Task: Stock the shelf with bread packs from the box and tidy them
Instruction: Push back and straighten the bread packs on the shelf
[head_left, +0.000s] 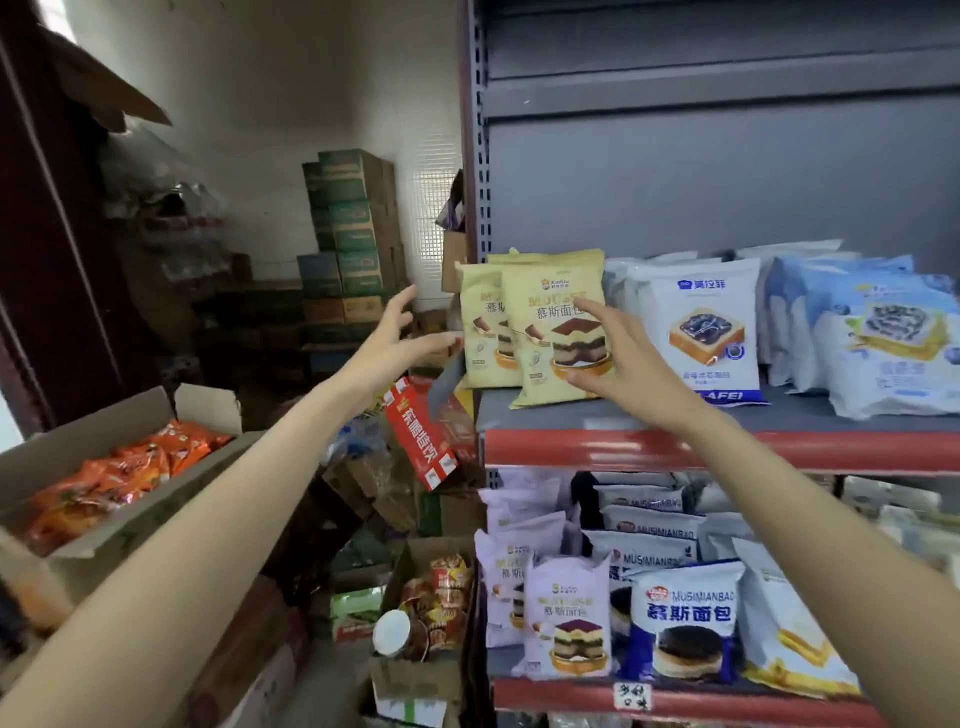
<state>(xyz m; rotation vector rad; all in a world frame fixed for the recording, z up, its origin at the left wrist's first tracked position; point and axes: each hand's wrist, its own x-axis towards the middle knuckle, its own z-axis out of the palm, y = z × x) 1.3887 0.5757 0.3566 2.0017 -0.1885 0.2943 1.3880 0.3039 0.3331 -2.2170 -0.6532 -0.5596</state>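
Both arms reach up toward the shelf (727, 418). The right hand (626, 358), fingers spread, touches the front yellow bread pack (558, 332) at the shelf's left front edge; the left hand (392, 345) hovers just left, fingers apart. White packs (698, 332) stand beside them.

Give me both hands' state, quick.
Left hand: open, fingers spread, holding nothing.
Right hand: open, straight fingers against the front yellow mousse bread pack, not gripping it.
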